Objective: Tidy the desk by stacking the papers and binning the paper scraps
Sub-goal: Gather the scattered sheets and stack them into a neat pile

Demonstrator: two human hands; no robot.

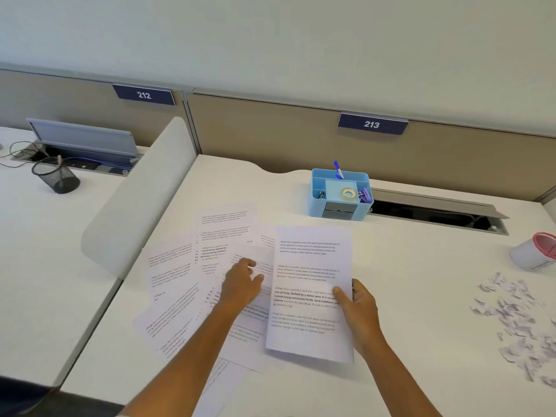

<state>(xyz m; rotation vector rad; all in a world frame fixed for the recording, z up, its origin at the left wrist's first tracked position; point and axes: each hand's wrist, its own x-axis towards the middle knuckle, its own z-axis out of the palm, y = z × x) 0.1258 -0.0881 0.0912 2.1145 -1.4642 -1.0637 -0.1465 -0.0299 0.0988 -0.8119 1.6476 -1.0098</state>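
The right hand (359, 308) pinches a printed sheet (313, 293) at its right edge — thumb on top, a firm grip. The left hand (242, 284) rests loosely curled on the spread papers (180, 284), holding nothing. Scraps (517, 320) lie on the bench (406, 386) at right, near a tipped cup (534, 251).

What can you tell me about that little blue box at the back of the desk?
The blue box is a light blue desk organizer that looks like plastic, standing upright near the back edge of the white desk, beside an open cable slot. Dividers split it into compartments: a roll of tape lies in the middle, a blue pen sticks up at the back, and clips sit at the sides. Neither hand touches it.
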